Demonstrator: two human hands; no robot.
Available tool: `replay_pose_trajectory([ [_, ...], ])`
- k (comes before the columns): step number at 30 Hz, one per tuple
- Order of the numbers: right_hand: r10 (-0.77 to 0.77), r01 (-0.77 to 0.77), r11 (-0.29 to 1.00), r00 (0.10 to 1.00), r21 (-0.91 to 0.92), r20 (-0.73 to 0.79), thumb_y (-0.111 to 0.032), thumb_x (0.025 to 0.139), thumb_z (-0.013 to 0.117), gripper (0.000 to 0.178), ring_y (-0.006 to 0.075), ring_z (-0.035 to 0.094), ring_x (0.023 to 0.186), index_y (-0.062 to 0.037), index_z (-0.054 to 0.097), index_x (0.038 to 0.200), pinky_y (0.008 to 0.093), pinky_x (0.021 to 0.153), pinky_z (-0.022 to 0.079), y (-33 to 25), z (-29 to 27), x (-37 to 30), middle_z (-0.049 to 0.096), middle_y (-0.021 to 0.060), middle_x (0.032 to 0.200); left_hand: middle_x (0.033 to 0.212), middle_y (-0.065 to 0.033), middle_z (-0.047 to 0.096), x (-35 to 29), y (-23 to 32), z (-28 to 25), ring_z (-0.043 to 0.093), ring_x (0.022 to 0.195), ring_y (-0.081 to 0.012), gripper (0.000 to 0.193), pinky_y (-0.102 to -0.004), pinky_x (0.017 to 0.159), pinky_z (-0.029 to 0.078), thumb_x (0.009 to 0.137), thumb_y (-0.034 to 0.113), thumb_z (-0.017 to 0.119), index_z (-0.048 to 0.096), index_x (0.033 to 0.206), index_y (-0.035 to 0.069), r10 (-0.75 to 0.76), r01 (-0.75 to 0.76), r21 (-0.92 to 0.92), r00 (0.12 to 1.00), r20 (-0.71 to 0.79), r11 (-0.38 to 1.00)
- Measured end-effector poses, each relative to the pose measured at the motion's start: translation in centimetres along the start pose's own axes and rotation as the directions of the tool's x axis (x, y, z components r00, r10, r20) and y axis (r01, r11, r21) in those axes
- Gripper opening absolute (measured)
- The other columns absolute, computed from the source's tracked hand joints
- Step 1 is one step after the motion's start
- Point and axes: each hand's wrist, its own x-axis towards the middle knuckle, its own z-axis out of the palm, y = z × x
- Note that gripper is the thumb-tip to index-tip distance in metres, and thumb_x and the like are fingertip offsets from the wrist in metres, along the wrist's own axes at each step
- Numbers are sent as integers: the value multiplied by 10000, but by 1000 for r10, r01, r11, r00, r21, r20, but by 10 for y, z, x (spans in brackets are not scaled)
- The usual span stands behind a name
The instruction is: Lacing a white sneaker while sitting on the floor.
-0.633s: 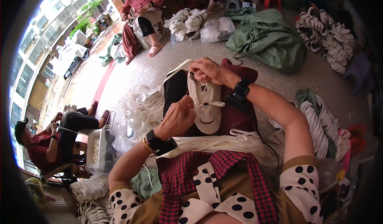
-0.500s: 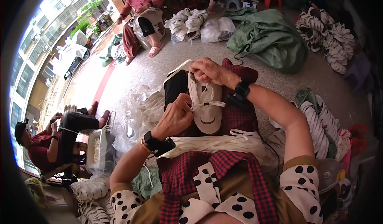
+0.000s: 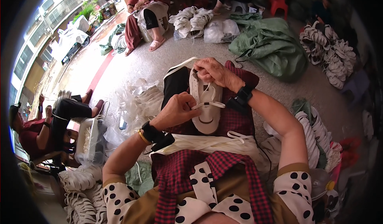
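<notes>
An off-white sneaker [image 3: 207, 122] rests on my lap with its toe toward me. A white shoelace [image 3: 217, 104] lies across its front in a small loop with a dark band. My left hand [image 3: 179, 111] is closed, thumb and fingers pinching the lace beside the lower eyelets. Over the shoe's far end, my right hand [image 3: 215, 72] has its fingers curled on the lace; the fingertips are partly hidden. A strand trails left from there over the dark cloth on my knee. A bundle of white laces [image 3: 199, 145] lies across my lap.
Clear plastic bags [image 3: 131, 112] with pale shoe parts stand on the left floor. A green sack [image 3: 271, 48] and strings of shoe parts [image 3: 329, 56] lie ahead and right. One person [image 3: 147, 20] sits beyond, another [image 3: 40, 136] at left by a white bin [image 3: 88, 140].
The view has shifted slightly. My left hand has moved a little, its fingers now more extended on the lace. My right hand stays at the shoe's far end.
</notes>
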Motion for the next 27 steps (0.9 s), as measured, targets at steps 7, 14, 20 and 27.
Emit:
replay_pose_trajectory([
  [7,-25,25,1000,1000,4,-3,-282,1023,481,268,15,287,479,-95,501,832,202,422,226,-4,6,-2,323,-95,625,783,-104,593,7,0,-7,604,660,-144,317,-328,588,485,820,284,747,661,808,-21,-154,158,-113,987,39,981],
  [14,-16,16,999,1000,-32,1,-280,1026,469,265,16,280,480,-88,515,850,195,420,225,0,0,1,316,-94,624,792,-120,592,-4,7,15,603,673,-228,163,-338,594,492,826,130,701,618,839,-10,244,-149,276,904,-350,949],
  [20,-301,273,695,951,-665,76,-215,973,521,227,57,364,463,-62,518,805,253,411,268,-15,15,17,436,-31,634,959,-184,644,-31,27,26,673,838,-309,173,-389,712,543,828,54,690,661,980,-24,205,-183,196,974,-96,963],
  [27,-736,520,-22,570,-854,366,-145,922,525,173,121,436,437,-16,532,808,315,408,341,-89,1,86,486,34,641,1011,-200,678,-13,13,35,659,966,-356,215,-411,850,522,833,66,682,694,1010,-54,364,-368,254,929,66,894],
])
